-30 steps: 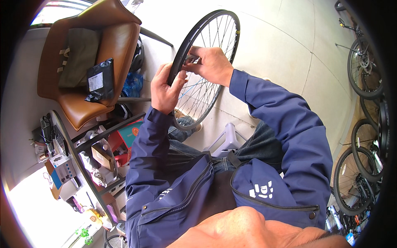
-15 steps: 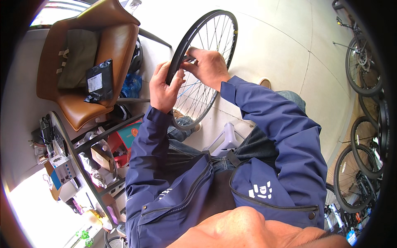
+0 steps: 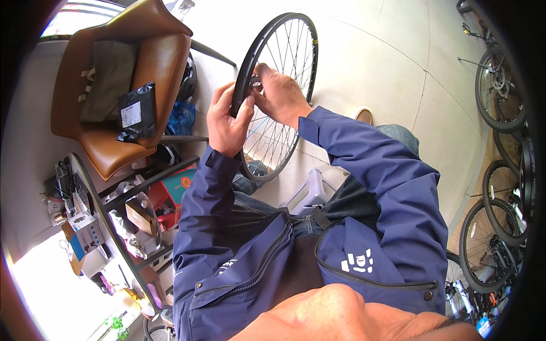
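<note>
A black bicycle wheel rim with thin spokes stands upright and tilted in front of me, with no tyre on it. My left hand is closed round the rim's near left side, thumb on the inner face and fingers behind. Inside the rim, my right hand pinches a small grey metal tool, perhaps a spoke wrench, close to the rim where the spokes end. My right fingertips partly hide it. One blue spoke shows among the dark ones, below my right hand.
A brown leather chair with a black package stands at the left. Below it is a shelf crowded with boxes. A pale purple stool is between my legs. Several bicycles line the right side.
The wheel's far side has shifted slightly left and the wheel looks more edge-on. My right hand has turned a little at the rim, showing more of the small tool.
</note>
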Available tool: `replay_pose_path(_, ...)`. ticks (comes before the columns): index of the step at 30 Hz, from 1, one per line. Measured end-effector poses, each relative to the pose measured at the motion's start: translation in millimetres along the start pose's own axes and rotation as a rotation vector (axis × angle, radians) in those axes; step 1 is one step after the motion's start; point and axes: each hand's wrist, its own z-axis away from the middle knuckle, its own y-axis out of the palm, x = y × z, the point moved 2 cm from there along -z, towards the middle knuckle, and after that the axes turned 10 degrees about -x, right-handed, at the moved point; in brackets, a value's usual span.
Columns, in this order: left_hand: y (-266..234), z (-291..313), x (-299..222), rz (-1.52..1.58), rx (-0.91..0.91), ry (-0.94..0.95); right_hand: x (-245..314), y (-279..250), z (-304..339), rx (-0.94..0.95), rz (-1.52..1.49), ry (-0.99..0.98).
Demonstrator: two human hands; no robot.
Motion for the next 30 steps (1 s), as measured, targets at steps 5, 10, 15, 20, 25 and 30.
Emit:
replay_pose_path(5,-1.7,1.4,-3.3,0.016,0.047,-0.119,-1.0,-5.9,-2.9,0.046,0.000,-0.041)
replay_pose_path(10,0.9,1.5,-5.6,0.052,0.021,-0.093,6.0,-4.0,-1.8,-0.010,0.032,-0.031)
replay_pose_path(15,0.1,0.7,-5.9,0.022,0.010,-0.082,8.9,-5.6,-5.2,0.041,-0.003,0.071)
replay_pose_path(20,-0.6,1.3,-5.7,0.007,0.038,-0.046,9.7,-8.4,-8.0,0.126,0.209,0.062)
replay_pose_path(25,-0.2,2.2,-7.2,0.039,0.034,-0.127,2.0,-9.4,-10.4,0.090,0.045,-0.008)
replay_pose_path(30,-0.8,0.4,-8.0,0.024,0.028,-0.070,-0.4,-8.7,-8.7,0.082,-0.076,0.018)
